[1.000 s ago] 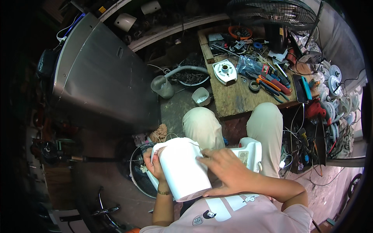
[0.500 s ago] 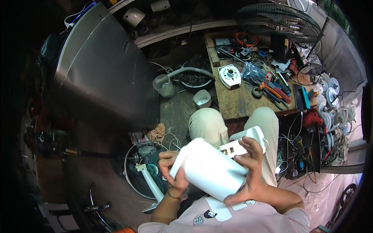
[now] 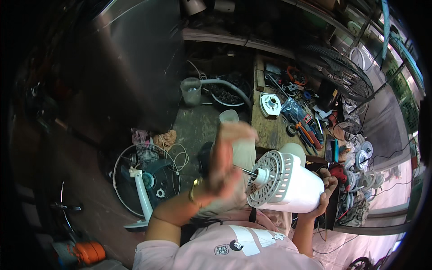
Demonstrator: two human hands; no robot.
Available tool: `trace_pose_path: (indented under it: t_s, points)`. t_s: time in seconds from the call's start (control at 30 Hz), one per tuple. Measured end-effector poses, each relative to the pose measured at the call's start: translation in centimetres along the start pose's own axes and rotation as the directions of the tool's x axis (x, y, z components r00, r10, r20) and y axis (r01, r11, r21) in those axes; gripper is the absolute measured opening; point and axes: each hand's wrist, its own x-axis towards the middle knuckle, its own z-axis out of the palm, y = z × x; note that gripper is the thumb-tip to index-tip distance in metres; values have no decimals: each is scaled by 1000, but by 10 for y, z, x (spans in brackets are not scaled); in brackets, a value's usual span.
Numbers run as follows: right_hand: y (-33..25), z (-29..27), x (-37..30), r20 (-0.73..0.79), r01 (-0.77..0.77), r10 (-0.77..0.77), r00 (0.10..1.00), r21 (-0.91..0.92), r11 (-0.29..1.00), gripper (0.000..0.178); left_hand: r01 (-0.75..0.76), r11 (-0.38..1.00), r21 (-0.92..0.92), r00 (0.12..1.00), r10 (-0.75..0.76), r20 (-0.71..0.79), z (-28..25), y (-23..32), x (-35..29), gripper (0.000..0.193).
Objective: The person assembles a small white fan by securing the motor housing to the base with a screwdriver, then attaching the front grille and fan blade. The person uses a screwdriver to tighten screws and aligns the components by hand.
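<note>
My right hand (image 3: 325,194) grips a white fan motor housing (image 3: 288,183) from the right side, over my lap. Its vented round face and a thin metal shaft (image 3: 246,171) point left. My left hand (image 3: 225,157) is raised and blurred just left of the shaft tip, fingers spread, holding nothing that I can make out. A gold bracelet (image 3: 193,191) sits on the left wrist. My knees in beige trousers show behind the hands.
A wooden workbench (image 3: 270,130) ahead carries a white round fan cover (image 3: 270,104), pliers, screwdrivers and wires. A fan with guard and white stand (image 3: 145,180) lies on the floor at left. A large metal cabinet (image 3: 130,58) stands behind it. A big fan guard (image 3: 337,72) leans at right.
The housing has been turned so its vented face and shaft point left, and it now rests in my right hand alone. My left hand has let go and lifted up beside the shaft.
</note>
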Motion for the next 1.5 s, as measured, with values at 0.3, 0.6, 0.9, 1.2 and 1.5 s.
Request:
trace_pose_path:
  t_s: [0.3,0.6,0.9,1.2,1.5]
  points:
    - [2,-1,-61,-125,-138,122,985,-125,983,63,538,843,-22,841,-535,85,-8,-6,-28,13]
    - [-42,6,-76,56,-347,348,936,-31,937,116,614,777,-135,789,-607,94,24,2,2,14]
    - [-51,-69,-45,-75,-267,291,954,232,935,74,668,509,-543,740,-537,405,86,-76,-26,51]
    - [-43,-76,-43,1,-233,241,970,270,934,77,760,579,-295,630,-547,551,117,-64,-59,70]
    - [-44,-66,-33,-105,-243,307,946,396,885,71,770,515,-376,629,-519,578,126,-76,-39,52]
